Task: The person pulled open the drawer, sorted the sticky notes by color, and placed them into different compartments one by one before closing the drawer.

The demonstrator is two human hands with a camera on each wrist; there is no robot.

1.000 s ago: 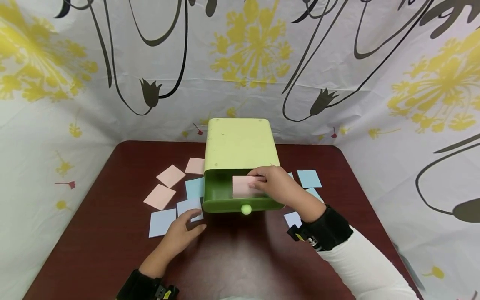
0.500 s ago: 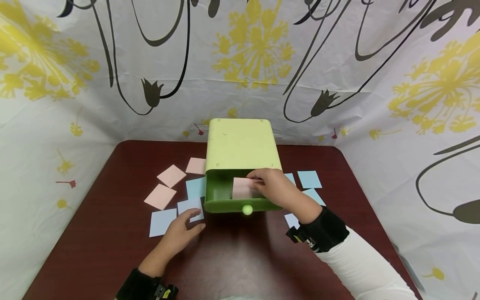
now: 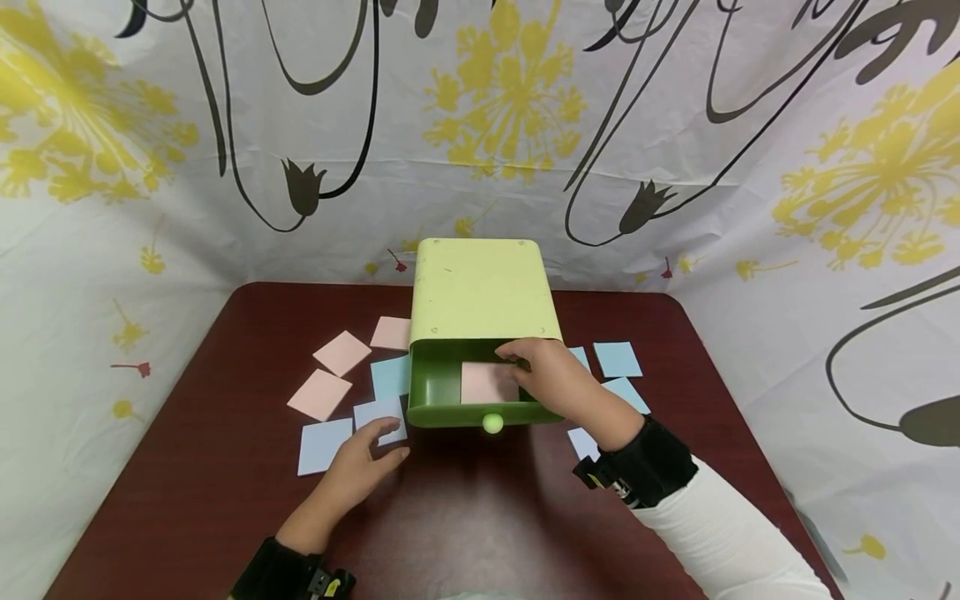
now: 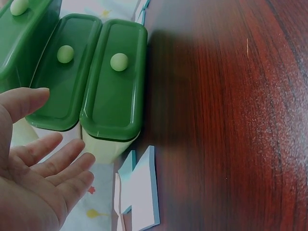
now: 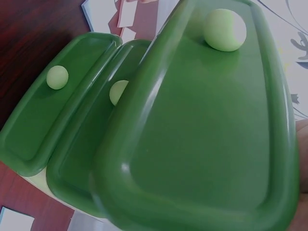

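Dark red table (image 3: 187, 500) is backed by a flower-printed cloth (image 3: 675, 125). A light green drawer box (image 3: 480, 287) is set at the table's middle, its top drawer (image 3: 435, 392) pulled open, a round knob (image 3: 492, 423) on its front. The right hand (image 3: 551, 379) is reached into the drawer, fingers curled at the edge of a pink note (image 3: 486, 383) lying flat inside. The left hand (image 3: 363, 467) is laid relaxed, fingertips touching a blue note (image 3: 378, 412). More pink and blue notes are scattered either side of the box.

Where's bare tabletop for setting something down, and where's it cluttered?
Free: the table near edge between both forearms, and the far left corner behind the pink notes. Crowded: both sides of the green drawer box, with blue notes right.
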